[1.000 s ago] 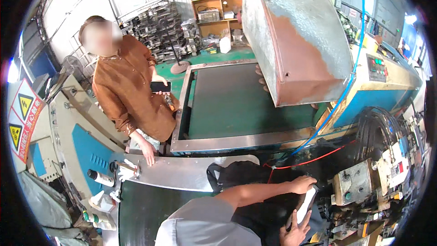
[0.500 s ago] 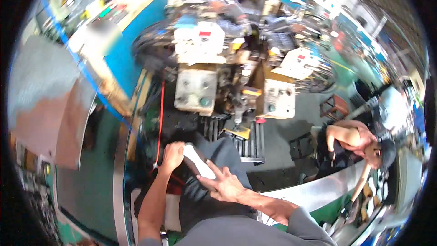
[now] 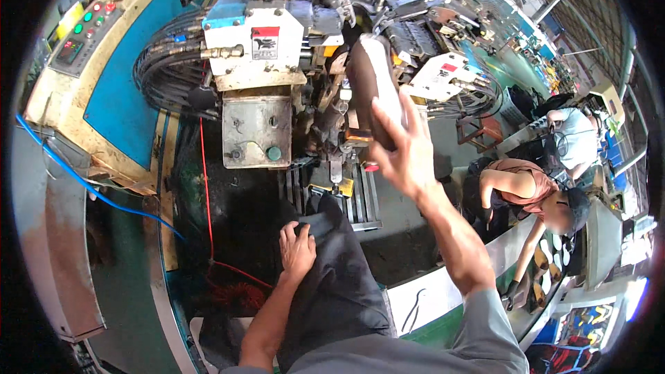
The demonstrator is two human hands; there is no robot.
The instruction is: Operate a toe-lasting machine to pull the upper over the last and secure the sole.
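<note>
My right hand (image 3: 409,149) reaches forward and grips a brown shoe (image 3: 361,86) by one end, thumb on one side and fingers stretched along the other. Its pale sole side (image 3: 385,73) faces up, and its far end is in among the parts of a machine (image 3: 332,107). Whether the shoe touches the machine I cannot tell. My left hand (image 3: 298,253) rests on the dark trousers over my leg, fingers loosely bent and slightly apart, with nothing seen in it.
White machine housings (image 3: 253,48) with black hoses flank the middle. A button panel (image 3: 84,36) is at the far left, above a blue hose (image 3: 93,183). On the right, a pliers-like tool (image 3: 415,310) lies on a pale surface. Beyond, a co-worker (image 3: 516,183) reaches toward several shoes (image 3: 544,270).
My right hand has carried the shoe from my lap forward into the machine area. The left hand has let go of it and moved onto my leg. The view has shifted too.
</note>
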